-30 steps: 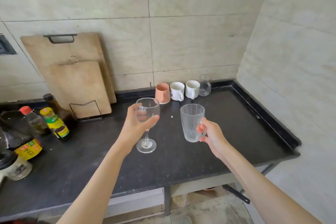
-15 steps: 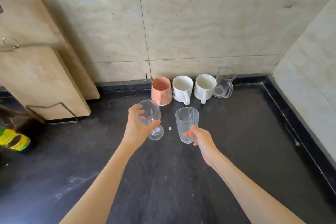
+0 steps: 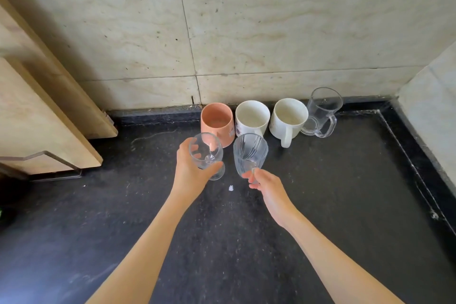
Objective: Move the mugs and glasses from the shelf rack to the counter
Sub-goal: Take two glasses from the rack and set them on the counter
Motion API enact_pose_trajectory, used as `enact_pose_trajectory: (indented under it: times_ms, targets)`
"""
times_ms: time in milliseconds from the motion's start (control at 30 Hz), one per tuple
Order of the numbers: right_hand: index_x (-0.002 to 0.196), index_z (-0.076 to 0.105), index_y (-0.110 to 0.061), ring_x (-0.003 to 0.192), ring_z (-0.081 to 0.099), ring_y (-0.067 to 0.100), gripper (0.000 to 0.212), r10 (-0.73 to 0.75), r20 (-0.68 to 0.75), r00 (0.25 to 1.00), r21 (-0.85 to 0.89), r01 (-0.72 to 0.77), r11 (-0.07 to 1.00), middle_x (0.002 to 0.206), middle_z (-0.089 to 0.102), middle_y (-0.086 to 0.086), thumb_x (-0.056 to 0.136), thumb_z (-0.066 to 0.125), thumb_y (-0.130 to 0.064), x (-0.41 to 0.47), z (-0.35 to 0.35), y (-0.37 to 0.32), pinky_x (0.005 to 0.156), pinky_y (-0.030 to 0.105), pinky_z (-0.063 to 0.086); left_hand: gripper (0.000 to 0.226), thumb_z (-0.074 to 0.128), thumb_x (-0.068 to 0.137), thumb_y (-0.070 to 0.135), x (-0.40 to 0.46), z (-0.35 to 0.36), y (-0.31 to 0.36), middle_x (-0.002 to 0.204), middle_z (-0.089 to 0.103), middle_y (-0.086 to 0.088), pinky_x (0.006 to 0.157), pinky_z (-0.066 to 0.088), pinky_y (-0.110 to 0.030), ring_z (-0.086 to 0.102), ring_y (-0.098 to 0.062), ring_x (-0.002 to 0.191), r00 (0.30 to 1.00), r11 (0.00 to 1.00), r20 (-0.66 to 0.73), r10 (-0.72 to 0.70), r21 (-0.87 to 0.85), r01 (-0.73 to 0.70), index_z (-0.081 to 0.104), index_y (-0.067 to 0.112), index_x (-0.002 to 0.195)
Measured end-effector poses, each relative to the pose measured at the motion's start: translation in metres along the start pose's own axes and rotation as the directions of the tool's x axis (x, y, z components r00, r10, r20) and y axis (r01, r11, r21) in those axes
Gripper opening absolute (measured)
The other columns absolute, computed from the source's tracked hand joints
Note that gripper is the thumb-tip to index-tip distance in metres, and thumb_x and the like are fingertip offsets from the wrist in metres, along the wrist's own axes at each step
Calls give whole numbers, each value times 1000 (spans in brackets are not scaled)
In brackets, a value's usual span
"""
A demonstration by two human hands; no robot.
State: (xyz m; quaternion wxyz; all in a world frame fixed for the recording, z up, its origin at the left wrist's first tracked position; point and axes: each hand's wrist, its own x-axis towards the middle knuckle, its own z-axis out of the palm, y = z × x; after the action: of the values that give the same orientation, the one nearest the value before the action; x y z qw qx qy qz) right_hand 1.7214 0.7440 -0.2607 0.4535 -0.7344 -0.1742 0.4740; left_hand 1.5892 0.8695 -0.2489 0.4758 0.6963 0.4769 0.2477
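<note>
- Left hand (image 3: 191, 170) fingers wrapped around the bowl of a stemmed wine glass (image 3: 206, 152), centre of frame; its foot shows near the dark surface (image 3: 345, 205), cannot tell if it touches yet
- Right hand (image 3: 267, 189) fingers pinching the handle of a ribbed glass mug (image 3: 249, 153), just right of the wine glass; base looks close to the surface, contact unclear
- Risk: the two held glasses sit just beside each other, so a small inward drift on the way down would likely knock glass on glass
- Risk: wine glass is right in front of the pink mug (image 3: 217, 122), ribbed mug in front of the left white mug (image 3: 251, 117); pushing further toward the wall could bump that back row
- Risk: wine glass is top-heavy on a narrow foot, letting go before the foot is flat would probably tip it
- Risk: handle-only pinch lets the ribbed mug swing and land on an edge
- Small white speck (image 3: 231, 188) lies between the hands, lower centre; a base landing on it could rock
- Looks: wine glass clear, rounded bowl, thin stem; ribbed mug clear, tall, vertical flutes, both empty
- Back row against the tiled wall, upper centre: pink mug, white mug, second white mug (image 3: 288, 118), clear handled mug (image 3: 320, 113), all upright
- Cutting boards (image 3: 37, 116) lean at left of frame, well apart from the glasses
</note>
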Motion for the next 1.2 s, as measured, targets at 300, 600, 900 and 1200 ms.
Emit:
enact_pose_trajectory:
  times_ms: [300, 600, 900, 1200]
  targets:
    - [73, 57, -23, 110, 53, 17, 35, 45, 20, 999, -7, -45, 999, 111, 58, -6, 99, 34, -29, 15, 4, -1, 104, 35, 31, 79, 82, 65, 16, 18, 9, 11, 132, 42, -8, 84, 45, -31, 48, -18, 111, 1000, 1000, 20, -10, 23, 10, 37, 15, 130]
    - [102, 59, -17, 95, 54, 14, 28, 20, -88, 996, -210, -38, 977, 122, 58, 7, 93, 42, -38, 7, -1, -9, 84, 29, 41, 78, 80, 66, 14, 21, 4, 18, 131, 48, -16, 96, 46, -49, 50, -29, 117, 991, 1000, 130, -28, 10, 27, 39, 9, 132]
    - [136, 38, -19, 124, 46, 20, 52, -245, -78, 966, -554, 162, 816, 141, 43, 5, 92, 43, -45, -55, -14, -48, 96, 32, 37, 79, 58, 86, 38, -46, -48, 28, 156, 9, -8, 112, 21, -45, 15, -28, 142, 989, 957, 147, -30, 291, -15, 11, 22, 147]
    - [142, 26, -24, 134, 29, 25, 63, -645, 334, 687, -790, 577, 207, 149, 29, 0, 88, 47, -49, -137, 17, -112, 105, 49, 30, 64, 38, 90, 52, -146, -134, 89, 158, 8, 5, 118, 5, -46, 5, -19, 145, 961, 767, -14, 275, 606, -211, 9, 40, 145]
